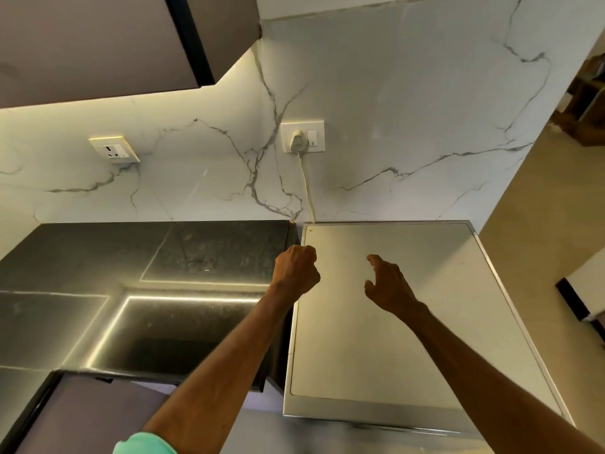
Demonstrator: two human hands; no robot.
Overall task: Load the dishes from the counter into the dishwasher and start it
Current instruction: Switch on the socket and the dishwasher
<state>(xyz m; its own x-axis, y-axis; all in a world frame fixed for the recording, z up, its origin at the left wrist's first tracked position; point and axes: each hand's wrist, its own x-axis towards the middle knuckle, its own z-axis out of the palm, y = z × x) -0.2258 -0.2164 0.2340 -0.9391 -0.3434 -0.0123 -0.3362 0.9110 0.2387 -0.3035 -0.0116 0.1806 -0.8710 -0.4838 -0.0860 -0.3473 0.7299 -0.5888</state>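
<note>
As the left hand [296, 270] is hovering fisted, the right hand [388, 286] slack, both empty, the dishwasher [393, 339] may be starting unloaded.

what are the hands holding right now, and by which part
Nothing visible is held. The left hand is curled into a fist and the right hand is loosely open, both over the steel appliance top.

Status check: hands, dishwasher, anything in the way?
Left hand fisted, empty; right hand loose, empty. Both by steel appliance top. No dishes visible.
</note>
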